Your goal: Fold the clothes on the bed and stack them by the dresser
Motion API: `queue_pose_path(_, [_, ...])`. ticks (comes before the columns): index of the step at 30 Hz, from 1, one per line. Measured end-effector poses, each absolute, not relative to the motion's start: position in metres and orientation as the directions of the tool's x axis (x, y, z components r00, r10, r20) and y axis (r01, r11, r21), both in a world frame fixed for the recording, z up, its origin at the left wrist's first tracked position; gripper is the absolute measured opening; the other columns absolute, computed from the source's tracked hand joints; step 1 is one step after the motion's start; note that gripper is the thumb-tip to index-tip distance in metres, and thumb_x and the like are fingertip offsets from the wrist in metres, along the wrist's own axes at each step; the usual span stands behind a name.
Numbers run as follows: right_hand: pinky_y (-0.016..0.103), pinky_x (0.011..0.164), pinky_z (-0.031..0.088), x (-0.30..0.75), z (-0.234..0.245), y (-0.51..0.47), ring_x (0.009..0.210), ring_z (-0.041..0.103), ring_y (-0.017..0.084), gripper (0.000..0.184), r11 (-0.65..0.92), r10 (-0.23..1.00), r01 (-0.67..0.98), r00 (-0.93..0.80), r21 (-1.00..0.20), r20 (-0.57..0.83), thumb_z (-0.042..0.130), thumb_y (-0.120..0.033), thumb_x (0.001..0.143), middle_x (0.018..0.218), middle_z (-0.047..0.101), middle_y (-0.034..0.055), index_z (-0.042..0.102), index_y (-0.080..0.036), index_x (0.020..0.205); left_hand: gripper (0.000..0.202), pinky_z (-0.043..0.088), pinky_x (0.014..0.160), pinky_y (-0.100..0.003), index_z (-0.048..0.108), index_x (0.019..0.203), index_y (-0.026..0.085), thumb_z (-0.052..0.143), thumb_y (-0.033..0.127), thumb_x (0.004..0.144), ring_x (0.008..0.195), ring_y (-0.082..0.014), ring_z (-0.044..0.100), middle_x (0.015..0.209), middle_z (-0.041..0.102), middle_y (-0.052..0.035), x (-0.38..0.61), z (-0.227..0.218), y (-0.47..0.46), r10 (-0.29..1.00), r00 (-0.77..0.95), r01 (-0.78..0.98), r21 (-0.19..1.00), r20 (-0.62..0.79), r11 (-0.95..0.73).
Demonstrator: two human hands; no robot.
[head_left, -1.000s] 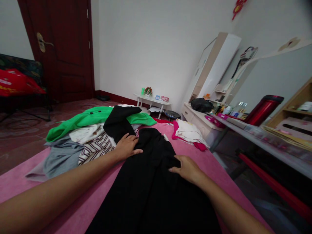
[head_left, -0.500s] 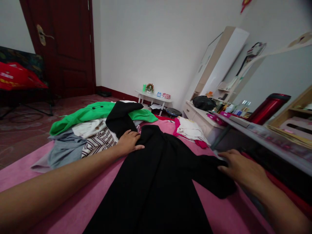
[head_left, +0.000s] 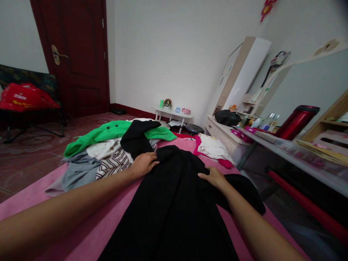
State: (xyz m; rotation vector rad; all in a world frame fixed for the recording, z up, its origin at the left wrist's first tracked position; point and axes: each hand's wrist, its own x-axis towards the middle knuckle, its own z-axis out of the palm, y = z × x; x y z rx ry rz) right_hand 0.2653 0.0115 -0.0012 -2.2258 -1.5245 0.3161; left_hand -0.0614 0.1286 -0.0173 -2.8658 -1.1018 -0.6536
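A long black garment with sleeves (head_left: 174,203) lies spread on the pink bed cover (head_left: 81,224), its body running down toward me. My left hand (head_left: 144,165) is closed at its left shoulder, fingers curled on the cloth. On the opposite shoulder, my right hand (head_left: 213,177) pinches the black fabric between thumb and fingers. One sleeve reaches out to the right beneath my right forearm. The other sleeve (head_left: 138,136) is bent up over a heap of clothes, where a green garment (head_left: 106,132), a striped one (head_left: 115,163) and a grey one (head_left: 81,170) show.
White folded clothes (head_left: 213,146) lie at the bed's far right. A grey-edged table (head_left: 293,159) with a red thermos (head_left: 297,121) stands along the right side. Farther back are a low white table (head_left: 174,111) and a dresser (head_left: 225,130). A red bag (head_left: 27,98) sits on a chair at left.
My right hand has moved left from the garment's right sleeve end to its shoulder and grips there. My left hand has stayed at the left shoulder, its fingers now more curled. The view has shifted slightly.
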Motion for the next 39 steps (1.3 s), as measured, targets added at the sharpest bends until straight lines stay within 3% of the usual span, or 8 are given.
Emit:
queue_pose_path(6, [0.021,0.041,0.041,0.269,0.062,-0.008,0.049,0.058,0.013,0.025,-0.356,0.934,0.763,0.268,-0.539,-0.237,0.067,-0.022,0.066,0.069,0.069,0.0013,0.068,-0.016,0.091,0.034,0.043,0.064,-0.027,0.067,0.089,0.020,0.044,0.044,0.092,0.079,-0.0214,0.064,0.084,0.069,-0.0058,-0.078,0.029,0.123,0.669,0.698,0.673,0.085,0.254,-0.735])
queue_pose_path(9, [0.019,0.034,0.034,0.287,0.106,0.010,0.037,0.045,0.010,0.029,-0.417,0.906,0.748,0.391,-0.516,-0.164,0.071,-0.024,0.064,0.054,0.060,-0.0005,0.068,-0.014,0.091,0.036,0.042,0.065,-0.029,0.069,0.094,0.021,0.045,0.047,0.090,0.081,-0.0240,0.064,0.085,0.068,-0.0072,-0.075,0.079,0.150,0.717,0.645,0.748,-0.026,0.264,-0.663])
queue_pose_path(13, [0.034,0.060,0.054,0.308,0.132,0.049,0.069,0.064,0.022,0.062,-0.419,0.728,0.739,0.620,-0.527,0.291,0.073,-0.028,0.066,0.085,0.066,0.0097,0.054,-0.014,0.124,0.035,0.043,0.084,-0.038,0.065,0.113,0.018,0.044,0.036,0.091,0.107,-0.0309,0.056,0.114,0.063,-0.0137,-0.059,0.135,0.195,0.755,0.425,0.887,-0.064,0.498,-0.457])
queue_pose_path(17, [0.045,0.094,0.047,0.303,0.103,0.056,0.108,0.058,0.030,0.082,-0.245,0.687,0.856,0.485,-0.456,0.542,0.072,-0.032,0.067,0.134,0.046,0.0212,0.036,-0.013,0.139,0.062,0.036,0.098,-0.047,0.038,0.141,0.015,0.058,0.031,0.084,0.128,-0.0353,0.038,0.146,0.034,-0.0199,-0.050,0.123,0.202,0.709,0.351,0.916,-0.070,0.611,-0.394])
queue_pose_path(21, [0.043,0.095,0.048,0.286,0.041,0.011,0.107,0.059,0.027,0.062,-0.012,0.833,0.905,0.244,-0.425,0.496,0.061,-0.028,0.074,0.134,0.046,0.0160,0.044,-0.018,0.132,0.068,0.023,0.109,-0.050,0.041,0.140,0.021,0.067,0.025,0.077,0.140,-0.0342,0.020,0.155,0.020,-0.0155,-0.064,0.060,0.169,0.640,0.593,0.790,-0.200,0.488,-0.580])
queue_pose_path(26, [0.045,0.104,0.041,0.274,-0.007,-0.070,0.124,0.048,0.024,0.044,0.115,0.920,0.916,0.048,-0.384,0.390,0.046,-0.014,0.078,0.136,0.047,0.0074,0.059,-0.025,0.118,0.056,0.008,0.115,-0.054,0.051,0.134,0.029,0.054,0.010,0.081,0.143,-0.0286,0.018,0.154,0.026,-0.0076,-0.118,0.007,0.111,0.366,0.864,0.464,-0.264,0.347,-0.845])
queue_pose_path(33, [0.045,0.110,0.033,0.271,-0.011,-0.132,0.133,0.040,0.020,0.063,0.176,0.977,0.906,-0.113,-0.384,0.183,0.037,-0.004,0.076,0.145,0.040,0.0032,0.055,-0.033,0.129,0.089,0.039,0.106,-0.038,0.035,0.144,0.037,0.040,-0.008,0.067,0.133,-0.0217,0.041,0.147,0.041,-0.0014,-0.194,-0.001,0.057,0.308,0.950,0.309,-0.003,0.043,-0.951])
queue_pose_path(39, [0.048,0.110,0.031,0.253,-0.016,-0.129,0.137,0.032,0.025,0.068,0.165,0.984,0.912,-0.126,-0.374,0.126,0.049,-0.005,0.070,0.151,0.033,0.0033,0.055,-0.034,0.131,0.099,0.029,0.112,-0.048,0.022,0.149,0.034,0.052,0.004,0.059,0.141,-0.0303,0.025,0.156,0.021,-0.0027,-0.208,0.000,0.027,0.372,0.924,0.376,0.040,-0.093,-0.926])
